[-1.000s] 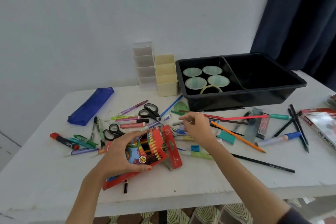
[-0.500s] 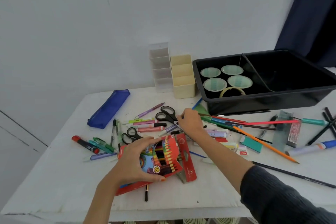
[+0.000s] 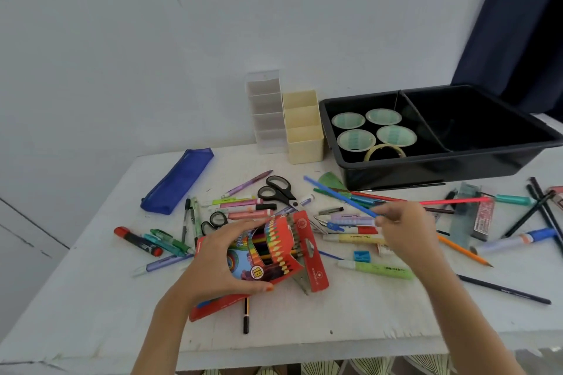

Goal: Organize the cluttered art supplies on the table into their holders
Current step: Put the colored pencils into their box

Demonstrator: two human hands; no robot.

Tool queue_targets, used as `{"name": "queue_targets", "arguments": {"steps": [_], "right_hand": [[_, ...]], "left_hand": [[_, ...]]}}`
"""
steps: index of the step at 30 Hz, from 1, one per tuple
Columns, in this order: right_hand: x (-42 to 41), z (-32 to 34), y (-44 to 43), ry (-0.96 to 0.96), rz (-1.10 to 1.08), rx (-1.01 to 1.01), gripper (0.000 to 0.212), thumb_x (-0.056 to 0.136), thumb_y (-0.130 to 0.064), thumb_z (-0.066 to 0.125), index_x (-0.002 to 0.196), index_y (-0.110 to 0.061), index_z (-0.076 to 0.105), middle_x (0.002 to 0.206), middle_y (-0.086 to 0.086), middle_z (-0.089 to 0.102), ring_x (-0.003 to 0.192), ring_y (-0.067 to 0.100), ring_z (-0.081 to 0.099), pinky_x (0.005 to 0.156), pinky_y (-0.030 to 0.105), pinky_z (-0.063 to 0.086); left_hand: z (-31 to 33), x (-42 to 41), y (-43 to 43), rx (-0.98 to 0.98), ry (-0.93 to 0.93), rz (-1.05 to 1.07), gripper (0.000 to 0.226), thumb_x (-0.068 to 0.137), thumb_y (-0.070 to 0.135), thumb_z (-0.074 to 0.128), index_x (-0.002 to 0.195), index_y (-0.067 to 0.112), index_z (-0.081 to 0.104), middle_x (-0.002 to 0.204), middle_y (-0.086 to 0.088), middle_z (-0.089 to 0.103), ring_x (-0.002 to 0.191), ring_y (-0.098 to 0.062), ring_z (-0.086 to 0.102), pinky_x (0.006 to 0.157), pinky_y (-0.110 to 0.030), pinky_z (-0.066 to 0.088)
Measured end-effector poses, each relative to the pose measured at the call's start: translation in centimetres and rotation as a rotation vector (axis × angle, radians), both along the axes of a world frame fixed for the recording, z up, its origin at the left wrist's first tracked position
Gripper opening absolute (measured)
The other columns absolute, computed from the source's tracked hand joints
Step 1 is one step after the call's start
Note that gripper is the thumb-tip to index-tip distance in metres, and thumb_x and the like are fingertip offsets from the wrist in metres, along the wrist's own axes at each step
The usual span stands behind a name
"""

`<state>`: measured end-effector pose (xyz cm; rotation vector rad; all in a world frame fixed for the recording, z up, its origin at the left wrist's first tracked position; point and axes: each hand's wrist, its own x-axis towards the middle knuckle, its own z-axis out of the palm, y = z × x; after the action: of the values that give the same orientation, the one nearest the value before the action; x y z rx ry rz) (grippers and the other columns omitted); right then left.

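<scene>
The long blue pencil (image 3: 338, 196) is pinched at its near end by the fingertips of the right hand (image 3: 402, 228). It slants away to the left over the pile of pens, its far tip pointing toward the large black-handled scissors (image 3: 278, 190); whether that tip touches the clutter cannot be told. The left hand (image 3: 219, 265) curls round an open red cardboard box of coloured pencils (image 3: 283, 240), thumb underneath, fingers over the top, flap hanging open to the right.

Markers, highlighters and a green highlighter (image 3: 377, 269) lie crowded between and behind the hands. Small black scissors (image 3: 214, 221) sit just behind the left hand. A red-capped marker (image 3: 138, 241) lies to the left, and a blue fabric pencil case (image 3: 178, 181) beyond it near the left edge.

At the back stand a clear plastic tiered holder (image 3: 268, 119) and a cream tiered holder (image 3: 304, 143), touching side by side. Just beside them sits a black plastic two-compartment tray (image 3: 426, 167), with tape rolls (image 3: 356, 140) in its left compartment.

The white table (image 3: 350, 320) shows bare surface along its chipped front edge, where only a black-tipped pencil (image 3: 246, 315) lies. A black pencil (image 3: 502, 289) lies right of the right forearm.
</scene>
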<state>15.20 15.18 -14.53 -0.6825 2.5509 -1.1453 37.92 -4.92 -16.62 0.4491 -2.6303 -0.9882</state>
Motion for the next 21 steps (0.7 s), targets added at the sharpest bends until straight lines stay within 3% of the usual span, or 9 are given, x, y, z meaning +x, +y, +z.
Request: {"name": "queue_targets", "arguments": {"steps": [2, 5, 7, 10, 14, 18, 21], "right_hand": [[-0.7, -0.1, 3.2, -0.067, 0.045, -0.003, 0.021, 0.089, -0.005, 0.058, 0.103, -0.015, 0.071, 0.074, -0.004, 0.063, 0.06, 0.013, 0.051, 0.052, 0.021, 0.039], [-1.1, -0.6, 6.0, -0.106, 0.126, 0.01, 0.025, 0.086, -0.001, 0.062, 0.091, -0.022, 0.073, 0.08, -0.006, 0.066, 0.077, 0.019, 0.059, 0.065, 0.025, 0.046], [-1.0, -1.0, 6.6, -0.055, 0.163, 0.034, 0.027, 0.085, -0.001, 0.063, 0.087, -0.025, 0.073, 0.082, -0.006, 0.066, 0.079, 0.017, 0.059, 0.064, 0.019, 0.044], [-0.7, -1.4, 7.3, 0.04, 0.198, 0.076, 0.025, 0.086, 0.0, 0.061, 0.09, -0.021, 0.074, 0.083, -0.014, 0.059, 0.077, 0.001, 0.052, 0.059, 0.006, 0.039], [-0.6, -2.0, 8.3, 0.099, 0.199, 0.105, 0.024, 0.087, 0.001, 0.06, 0.095, -0.017, 0.074, 0.08, -0.019, 0.052, 0.073, -0.003, 0.046, 0.06, 0.001, 0.038], [-0.5, -2.9, 9.5, 0.161, 0.251, 0.147, 0.025, 0.085, -0.005, 0.064, 0.096, -0.026, 0.073, 0.087, -0.014, 0.053, 0.087, 0.006, 0.051, 0.066, 0.008, 0.038], [0.0, -3.6, 10.4, 0.178, 0.308, 0.186, 0.023, 0.083, -0.015, 0.068, 0.094, -0.035, 0.072, 0.091, -0.013, 0.056, 0.092, 0.013, 0.048, 0.08, 0.028, 0.045]], "left_hand": [[0.3, -0.3, 0.3, -0.008, -0.003, -0.004, 0.093, 0.053, 0.058, 0.083, 0.134, 0.039, 0.041, 0.132, 0.029, 0.044, 0.124, 0.002, 0.044, 0.097, -0.032, 0.049], [0.2, -1.2, 1.0, -0.034, -0.034, 0.002, 0.096, 0.051, 0.066, 0.079, 0.134, 0.047, 0.036, 0.136, 0.029, 0.038, 0.128, 0.002, 0.037, 0.101, -0.039, 0.044], [0.1, -2.1, 1.9, -0.044, -0.054, 0.003, 0.096, 0.049, 0.071, 0.077, 0.133, 0.053, 0.034, 0.137, 0.029, 0.036, 0.129, 0.002, 0.035, 0.103, -0.043, 0.042], [0.0, -3.9, 4.0, -0.047, -0.052, -0.051, 0.095, 0.05, 0.069, 0.078, 0.133, 0.051, 0.035, 0.134, 0.027, 0.039, 0.126, 0.001, 0.04, 0.103, -0.042, 0.042], [-0.9, -5.4, 6.4, -0.046, -0.067, -0.079, 0.098, 0.049, 0.072, 0.077, 0.135, 0.051, 0.033, 0.138, 0.021, 0.039, 0.129, -0.006, 0.038, 0.105, -0.045, 0.039], [-1.5, -6.7, 9.2, -0.086, -0.121, -0.109, 0.098, 0.05, 0.074, 0.073, 0.135, 0.055, 0.028, 0.143, 0.026, 0.03, 0.134, 0.001, 0.026, 0.113, -0.042, 0.026], [-2.1, -7.5, 11.2, -0.089, -0.149, -0.128, 0.098, 0.051, 0.074, 0.073, 0.135, 0.056, 0.025, 0.144, 0.029, 0.023, 0.135, 0.004, 0.018, 0.115, -0.039, 0.02]]}}
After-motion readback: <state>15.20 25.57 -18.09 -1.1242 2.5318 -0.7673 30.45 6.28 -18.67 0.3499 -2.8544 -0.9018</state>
